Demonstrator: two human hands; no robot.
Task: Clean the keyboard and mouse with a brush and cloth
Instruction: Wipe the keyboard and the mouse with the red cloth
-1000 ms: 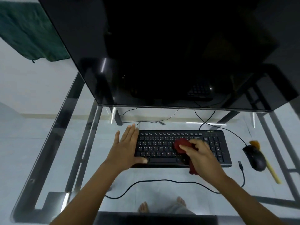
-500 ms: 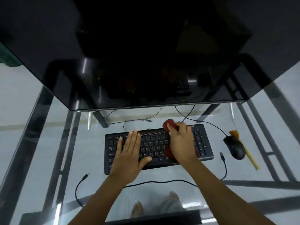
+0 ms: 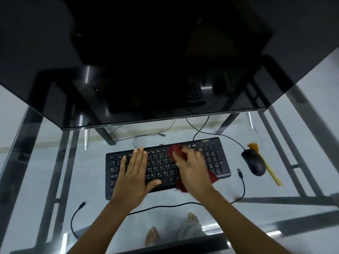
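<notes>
**Wiping the keyboard with the cloth**

Nearest, a thin black cable (image 3: 165,206) is seen looped across the clear glass desk (image 3: 91,180). Beyond it, the flat black keyboard (image 3: 218,162) is steadied by the left hand (image 3: 134,173), which is laid open with straight fingers pressed on the left keys. The soft, crumpled red cloth (image 3: 175,150) is bunched under the right hand (image 3: 192,173), whose fingers are curled round it over the middle-right keys; that hand is blurred.

The cloth-wiping step is judged to be in hand. Next, the number pad at the right end would need to be covered, then the mouse. The smooth, rounded black mouse (image 3: 254,163) lies right of the keyboard, apart from it. The yellow-handled brush (image 3: 271,174) lies just beside it, untouched. Farthest, the glossy dark monitor (image 3: 165,61) is seen.
</notes>
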